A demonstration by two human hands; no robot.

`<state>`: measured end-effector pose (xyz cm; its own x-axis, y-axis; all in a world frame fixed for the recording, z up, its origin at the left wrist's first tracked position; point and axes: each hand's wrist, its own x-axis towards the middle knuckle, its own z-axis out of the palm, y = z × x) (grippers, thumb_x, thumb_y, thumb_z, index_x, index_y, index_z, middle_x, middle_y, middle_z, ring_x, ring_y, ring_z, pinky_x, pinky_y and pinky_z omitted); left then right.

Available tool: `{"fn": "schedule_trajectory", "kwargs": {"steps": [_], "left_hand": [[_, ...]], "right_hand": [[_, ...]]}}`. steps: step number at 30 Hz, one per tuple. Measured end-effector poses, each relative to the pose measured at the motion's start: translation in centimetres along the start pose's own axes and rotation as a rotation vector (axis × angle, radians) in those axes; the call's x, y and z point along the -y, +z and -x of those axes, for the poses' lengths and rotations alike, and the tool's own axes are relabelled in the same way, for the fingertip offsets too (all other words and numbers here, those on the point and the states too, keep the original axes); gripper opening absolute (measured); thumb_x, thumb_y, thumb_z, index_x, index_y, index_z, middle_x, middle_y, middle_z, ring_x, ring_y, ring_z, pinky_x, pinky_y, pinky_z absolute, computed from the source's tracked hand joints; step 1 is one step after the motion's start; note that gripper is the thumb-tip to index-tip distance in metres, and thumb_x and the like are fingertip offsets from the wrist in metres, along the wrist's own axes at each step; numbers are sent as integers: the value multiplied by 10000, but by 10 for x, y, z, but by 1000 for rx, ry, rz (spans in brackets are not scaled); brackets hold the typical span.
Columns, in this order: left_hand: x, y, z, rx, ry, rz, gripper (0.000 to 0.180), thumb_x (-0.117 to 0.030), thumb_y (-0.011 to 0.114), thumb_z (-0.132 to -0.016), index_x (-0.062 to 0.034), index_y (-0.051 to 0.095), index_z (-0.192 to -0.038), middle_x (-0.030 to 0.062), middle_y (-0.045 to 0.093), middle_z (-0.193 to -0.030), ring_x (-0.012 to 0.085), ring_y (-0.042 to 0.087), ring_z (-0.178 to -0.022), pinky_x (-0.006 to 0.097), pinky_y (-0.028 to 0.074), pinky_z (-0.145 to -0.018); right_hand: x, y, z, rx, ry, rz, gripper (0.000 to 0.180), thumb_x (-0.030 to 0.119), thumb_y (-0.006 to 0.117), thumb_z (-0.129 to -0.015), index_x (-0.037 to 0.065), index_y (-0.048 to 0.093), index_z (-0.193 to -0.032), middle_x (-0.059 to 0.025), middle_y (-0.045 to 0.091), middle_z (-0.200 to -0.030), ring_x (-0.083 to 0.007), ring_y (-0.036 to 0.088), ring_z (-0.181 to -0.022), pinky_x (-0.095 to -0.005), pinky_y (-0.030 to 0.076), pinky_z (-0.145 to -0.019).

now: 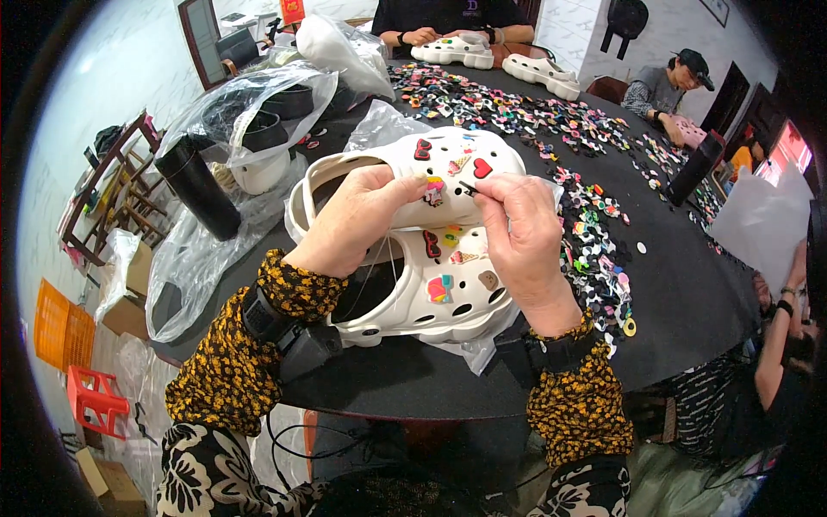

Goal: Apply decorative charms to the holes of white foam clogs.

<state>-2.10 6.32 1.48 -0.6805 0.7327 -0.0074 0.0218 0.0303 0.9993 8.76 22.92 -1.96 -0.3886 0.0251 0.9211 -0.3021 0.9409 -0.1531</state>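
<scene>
Two white clogs lie side by side on clear plastic, heels to the left. My left hand (349,220) grips the far clog (500,153) at its opening, thumb pressed beside a multicoloured charm (434,191). My right hand (525,233) pinches a small dark, thin piece (466,186) over the far clog's toe; its kind is unclear. Red glasses (422,150), an ice cream (459,165) and a red heart charm (482,168) sit on that clog. The near clog (405,302) carries similar charms, including a brown one (488,280).
Loose colourful charms (594,215) spread across the black table (672,284). Black bottles (200,189) stand at left and right. Clear bags (250,95) cover the left side. Co-workers sit around the table, one handling a white clog (452,52). A red stool (96,401) stands lower left.
</scene>
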Motion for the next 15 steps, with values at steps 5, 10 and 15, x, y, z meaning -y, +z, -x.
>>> {"fn": "schedule_trajectory", "kwargs": {"steps": [5, 10, 15], "left_hand": [[2, -1, 0, 15, 25, 13, 290, -193, 584, -908, 52, 617, -1060, 100, 658, -1014, 126, 620, -892, 267, 495, -790], [-1, 0, 2, 29, 33, 9, 290, -203, 587, -907, 50, 620, -1045, 91, 658, -994, 116, 615, -882, 258, 491, -769], [3, 2, 1, 13, 95, 14, 333, -252, 587, -896, 70, 634, -971, 65, 645, -861, 71, 572, -739, 224, 461, -626]], "right_hand": [[0, 0, 0, 58, -35, 62, 174, 44, 663, -761, 57, 603, -924, -85, 596, -911, -269, 551, -864, -386, 415, -791], [2, -1, -1, 84, -38, 67, 171, 52, 665, -757, 62, 603, -916, -78, 586, -909, -261, 543, -876, -383, 406, -795], [3, -1, -1, 86, -48, 80, 166, 58, 666, -756, 67, 602, -908, -70, 573, -888, -259, 532, -860, -380, 396, -782]]}}
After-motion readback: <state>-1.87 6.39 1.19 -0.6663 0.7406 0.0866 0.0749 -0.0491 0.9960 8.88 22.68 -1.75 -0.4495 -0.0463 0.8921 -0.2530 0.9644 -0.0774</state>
